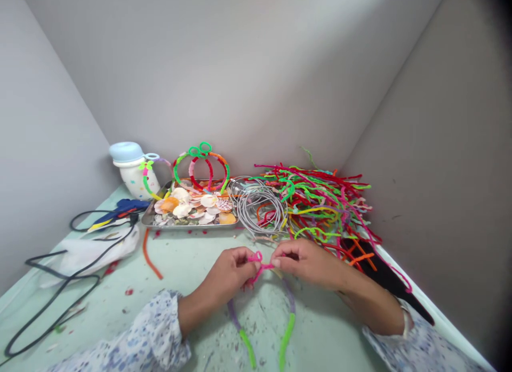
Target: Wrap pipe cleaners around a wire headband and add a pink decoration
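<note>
My left hand (230, 273) and my right hand (306, 261) meet over the pale green table, both pinched on a pink pipe cleaner (259, 261) that is twisted into a small loop. The pink piece sits on top of a headband (286, 329) wrapped in purple and green pipe cleaner, whose two ends reach toward me. My sleeves are white with a blue flower print.
A metal tray (149, 218) of seashells stands behind my hands, with finished headbands (202, 159) leaning above it. Bare grey headbands (264, 207), a pile of coloured pipe cleaners (324, 201), a blue glue gun (120, 208) with black cord, a white jar (132, 169) and an orange pipe cleaner (151, 257) lie about.
</note>
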A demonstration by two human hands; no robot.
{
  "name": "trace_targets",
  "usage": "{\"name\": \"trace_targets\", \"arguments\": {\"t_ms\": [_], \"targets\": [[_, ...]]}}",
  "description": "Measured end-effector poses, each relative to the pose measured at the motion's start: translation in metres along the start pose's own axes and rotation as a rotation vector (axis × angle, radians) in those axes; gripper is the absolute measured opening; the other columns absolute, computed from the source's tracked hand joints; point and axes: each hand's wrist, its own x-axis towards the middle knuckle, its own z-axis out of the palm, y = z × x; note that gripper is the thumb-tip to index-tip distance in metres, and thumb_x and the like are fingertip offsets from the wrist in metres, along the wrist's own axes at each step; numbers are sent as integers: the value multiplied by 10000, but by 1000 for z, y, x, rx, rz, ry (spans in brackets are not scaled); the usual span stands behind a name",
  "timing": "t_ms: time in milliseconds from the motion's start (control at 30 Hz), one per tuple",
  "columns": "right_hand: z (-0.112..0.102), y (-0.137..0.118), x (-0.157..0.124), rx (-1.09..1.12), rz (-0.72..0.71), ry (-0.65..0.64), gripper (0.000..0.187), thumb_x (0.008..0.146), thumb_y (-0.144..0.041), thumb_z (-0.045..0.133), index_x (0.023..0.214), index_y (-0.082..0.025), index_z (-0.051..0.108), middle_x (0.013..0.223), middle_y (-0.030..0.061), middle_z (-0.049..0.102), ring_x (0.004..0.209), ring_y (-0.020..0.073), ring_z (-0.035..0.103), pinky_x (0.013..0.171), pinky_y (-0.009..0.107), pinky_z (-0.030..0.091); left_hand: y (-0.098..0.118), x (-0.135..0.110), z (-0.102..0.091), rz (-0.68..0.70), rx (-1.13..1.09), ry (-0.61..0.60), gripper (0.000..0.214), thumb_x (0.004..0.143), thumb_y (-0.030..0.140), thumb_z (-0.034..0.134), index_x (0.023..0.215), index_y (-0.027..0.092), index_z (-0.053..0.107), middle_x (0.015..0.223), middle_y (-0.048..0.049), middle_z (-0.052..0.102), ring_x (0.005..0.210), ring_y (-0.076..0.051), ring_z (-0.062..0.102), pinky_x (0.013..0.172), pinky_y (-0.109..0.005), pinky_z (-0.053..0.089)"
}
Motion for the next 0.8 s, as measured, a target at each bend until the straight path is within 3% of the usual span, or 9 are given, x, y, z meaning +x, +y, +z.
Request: {"name": "trace_targets", "arguments": {"t_ms": [267,400,500,667,800], "targets": [[8,-10,-3,-200,-6,158,158,768,-178,523,673,-165,648,630,-21,549,615,113,470,573,221,329,-13,-2,4,164,345,66,148,834,277,528,793,157,604,611,19,554,547,-120,484,505,-215,347],[11,-5,-6,-13,179,29,171,802,-267,518,716,-173,632,577,-39,516,527,98,419,487,211,295,-12,-5,6,248,522,147,131,841,241,504,789,170,601,636,20,536,568,-121,459,517,-215,332],[14,0,-4,134,236,-47,246,837,-338,512,697,-164,616,549,-29,531,503,99,448,489,213,332,-9,-7,7,286,567,172,124,839,213,490,782,175,594,656,17,535,585,-124,456,534,-218,336],[22,1,0,245,271,-8,261,814,-384,573,678,-163,597,515,-35,527,454,88,463,470,208,350,-9,-8,8,300,549,186,135,852,215,474,807,177,595,695,8,555,612,-131,470,559,-226,344],[26,-5,1,320,349,-22,167,765,-305,601,687,-158,607,505,-44,538,409,64,445,411,183,308,-8,-9,8,308,568,192,125,845,211,484,785,180,589,703,11,550,621,-132,473,575,-233,343]]}}
